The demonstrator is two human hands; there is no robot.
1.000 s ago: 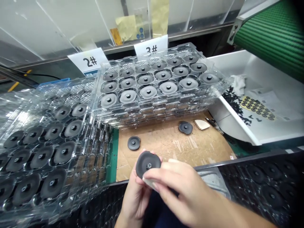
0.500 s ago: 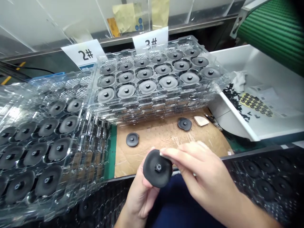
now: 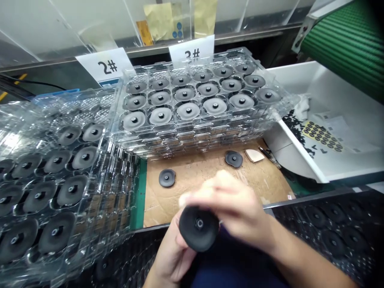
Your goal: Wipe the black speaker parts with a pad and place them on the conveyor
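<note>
A black rounded disc with a small hub at its centre (image 3: pixel 199 236) is held up close to me, its hub side facing me. My left hand (image 3: pixel 172 252) grips it from the left and below, with the fingers partly behind it. Over the disc's upper rim reaches my right hand (image 3: pixel 231 204), blurred by motion, its fingers at or very near the edge; whether they pinch anything I cannot tell. Beyond the hands, two similar discs lie on brown cardboard, one at the left (image 3: pixel 167 177) and one at the right (image 3: pixel 233 159).
Stacked clear trays (image 3: pixel 192 124) full of discs stand behind the cardboard (image 3: pixel 192 176); more trays (image 3: pixel 99 224) rise at the left. A white bin (image 3: pixel 354 156) at the right holds small black bits and a yellow sticker sheet (image 3: pixel 322 136). A cream pad (image 3: pixel 254 155) lies near a pen-like tool (image 3: pixel 269 157).
My right hand has swept left across the disc's upper rim. The disc, in my left hand, has come slightly lower and tilted. The loose discs on the cardboard stay where they were.
</note>
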